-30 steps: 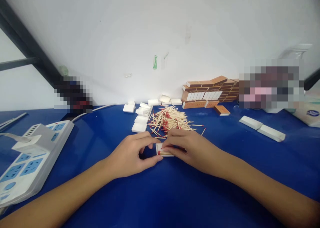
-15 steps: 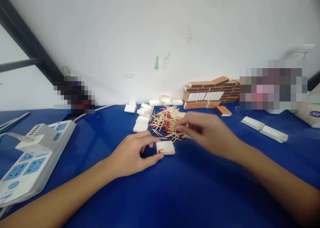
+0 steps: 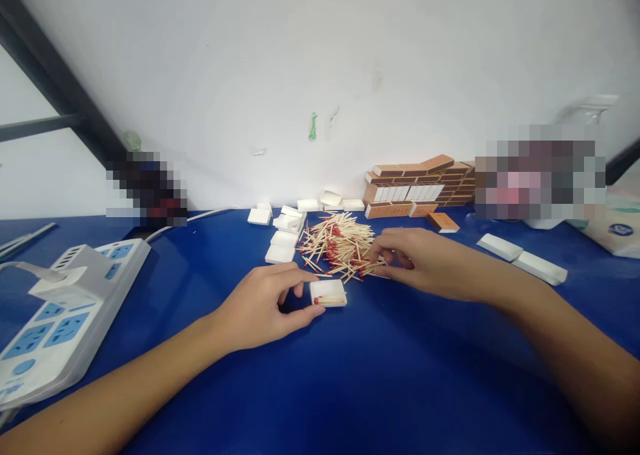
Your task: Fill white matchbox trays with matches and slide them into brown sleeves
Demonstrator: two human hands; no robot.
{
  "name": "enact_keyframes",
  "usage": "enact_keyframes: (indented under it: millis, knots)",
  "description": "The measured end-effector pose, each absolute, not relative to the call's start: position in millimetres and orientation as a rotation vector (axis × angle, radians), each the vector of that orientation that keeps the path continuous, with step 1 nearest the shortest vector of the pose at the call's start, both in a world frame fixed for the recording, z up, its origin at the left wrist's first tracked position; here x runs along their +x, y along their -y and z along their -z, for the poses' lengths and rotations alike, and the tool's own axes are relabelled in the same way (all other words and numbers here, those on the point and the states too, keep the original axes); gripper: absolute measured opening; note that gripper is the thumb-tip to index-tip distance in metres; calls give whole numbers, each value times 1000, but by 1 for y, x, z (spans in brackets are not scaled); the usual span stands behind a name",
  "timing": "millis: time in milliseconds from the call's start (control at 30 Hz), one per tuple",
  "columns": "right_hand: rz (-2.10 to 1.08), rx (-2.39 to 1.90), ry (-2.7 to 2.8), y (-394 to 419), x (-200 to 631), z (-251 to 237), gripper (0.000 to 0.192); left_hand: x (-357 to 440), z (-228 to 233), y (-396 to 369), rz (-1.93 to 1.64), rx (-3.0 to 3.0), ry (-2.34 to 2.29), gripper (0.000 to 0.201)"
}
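Note:
My left hand [image 3: 273, 308] rests on the blue table, its thumb and forefinger gripping the left end of a small white matchbox tray [image 3: 329, 287]. A few red-tipped matches [image 3: 330, 301] lie along the tray's near side. Behind it is a heap of loose matches [image 3: 335, 242], heads pointing various ways. My right hand [image 3: 420, 262] is at the heap's right edge, thumb and curled fingers closed around some matches; how many is hidden.
White trays [image 3: 281, 247] stand left of and behind the heap. Brown matchboxes [image 3: 425, 182] are stacked against the wall, one box [image 3: 443, 222] lying in front. Two white trays [image 3: 540, 267] lie at right. A power strip [image 3: 75, 315] occupies the left side.
My right hand has moved slightly right and down from over the heap to its right edge. My left hand keeps its hold on the tray.

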State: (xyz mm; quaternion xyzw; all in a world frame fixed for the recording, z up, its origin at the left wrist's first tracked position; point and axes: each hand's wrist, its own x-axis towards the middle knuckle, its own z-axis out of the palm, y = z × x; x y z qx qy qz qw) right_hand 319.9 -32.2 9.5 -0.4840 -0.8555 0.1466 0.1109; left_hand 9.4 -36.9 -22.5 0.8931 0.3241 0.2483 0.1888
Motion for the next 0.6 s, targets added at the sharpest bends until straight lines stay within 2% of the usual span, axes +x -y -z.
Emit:
enact_keyframes:
  millis: [300, 600]
  knots:
    - [-575, -1484, 2511, 29, 316, -4, 22, 9, 22, 38, -688, 2520, -918, 28]
    - [-428, -1446, 2477, 28, 318, -3, 25, 10, 21, 37, -691, 2521, -904, 29]
